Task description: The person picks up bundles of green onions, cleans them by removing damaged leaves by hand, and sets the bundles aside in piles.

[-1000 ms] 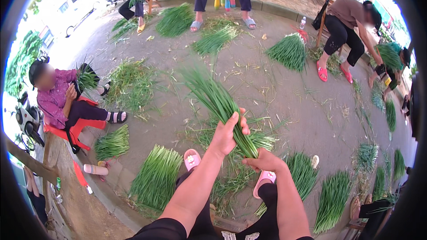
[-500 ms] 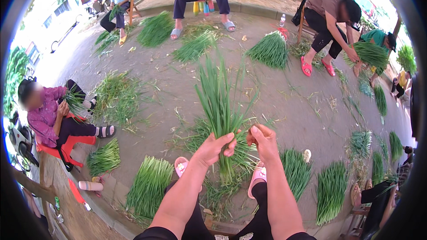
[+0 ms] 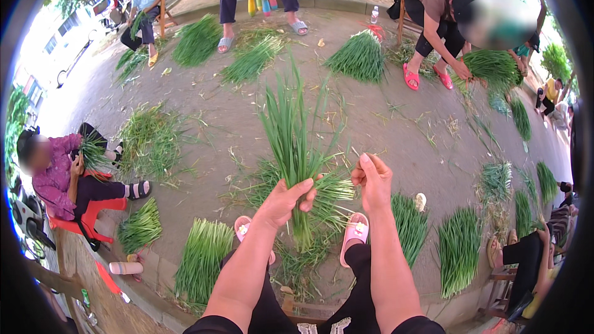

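Upright, a chive bunch (image 3: pixel 296 148) fills the left hand (image 3: pixel 286 201).

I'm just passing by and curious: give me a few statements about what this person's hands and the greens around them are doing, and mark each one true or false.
1. The left hand grips a bunch of long green stalks held upright. True.
2. The right hand is pressed flat on the ground. False: it is raised beside the bunch, fingers pinched together.
3. The person wears pink sandals. True.
4. The ground is tiled and swept clean. False: the bare ground is strewn with loose stalks.
5. A tidy bundle of greens lies to the left of the person's feet. True.
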The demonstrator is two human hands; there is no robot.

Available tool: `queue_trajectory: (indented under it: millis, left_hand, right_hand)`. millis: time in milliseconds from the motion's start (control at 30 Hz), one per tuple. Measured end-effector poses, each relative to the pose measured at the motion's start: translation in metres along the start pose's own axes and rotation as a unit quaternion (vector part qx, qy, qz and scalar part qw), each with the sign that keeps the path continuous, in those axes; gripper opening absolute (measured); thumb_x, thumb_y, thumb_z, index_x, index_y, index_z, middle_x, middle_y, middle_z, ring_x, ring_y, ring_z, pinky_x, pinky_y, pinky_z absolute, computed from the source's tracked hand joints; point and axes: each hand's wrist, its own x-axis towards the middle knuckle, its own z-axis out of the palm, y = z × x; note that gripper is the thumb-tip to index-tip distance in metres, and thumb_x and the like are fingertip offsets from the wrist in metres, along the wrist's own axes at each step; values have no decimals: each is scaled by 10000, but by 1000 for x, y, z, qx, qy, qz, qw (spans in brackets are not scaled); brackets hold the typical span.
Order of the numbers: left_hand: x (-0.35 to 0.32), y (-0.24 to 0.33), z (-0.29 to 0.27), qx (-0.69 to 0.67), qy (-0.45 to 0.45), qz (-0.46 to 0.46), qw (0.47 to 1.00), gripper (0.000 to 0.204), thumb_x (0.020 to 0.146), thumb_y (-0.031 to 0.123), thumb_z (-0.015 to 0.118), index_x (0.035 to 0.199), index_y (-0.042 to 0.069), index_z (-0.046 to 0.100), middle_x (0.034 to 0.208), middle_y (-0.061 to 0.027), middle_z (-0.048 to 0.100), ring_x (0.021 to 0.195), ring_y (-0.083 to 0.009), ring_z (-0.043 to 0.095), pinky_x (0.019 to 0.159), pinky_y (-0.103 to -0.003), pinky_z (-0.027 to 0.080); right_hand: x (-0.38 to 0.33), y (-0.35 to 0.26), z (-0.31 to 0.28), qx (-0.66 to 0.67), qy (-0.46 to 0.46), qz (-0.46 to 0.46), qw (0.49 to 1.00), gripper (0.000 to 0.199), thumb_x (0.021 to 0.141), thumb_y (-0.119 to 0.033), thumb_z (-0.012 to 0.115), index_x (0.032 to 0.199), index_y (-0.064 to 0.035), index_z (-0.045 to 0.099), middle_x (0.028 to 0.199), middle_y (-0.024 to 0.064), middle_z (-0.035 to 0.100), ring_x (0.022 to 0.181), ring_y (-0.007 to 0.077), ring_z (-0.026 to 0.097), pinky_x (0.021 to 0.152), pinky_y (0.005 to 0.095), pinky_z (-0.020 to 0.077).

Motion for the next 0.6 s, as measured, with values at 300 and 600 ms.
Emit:
queue_trajectory:
  millis: [300,600]
  left_hand:
    - [3,-2,-3,18,4,19,1000,329,881,203,538,1117,-20,481,713,-32,517,549,-104,445,514,-256,375]
    - [9,-5,-4,-70,48,43,995,337,884,208,536,1142,2,469,737,-37,524,562,-112,462,534,-265,397]
  right_hand:
    - [-5,-1,-7,-213,-104,70,969,266,812,-260,627,846,4,622,701,39,580,582,99,518,516,249,417]
    - [-29,27,18,-383,-351,153,841,829,610,-416,771,1219,23,418,1141,163,535,1074,241,513,909,341,399]
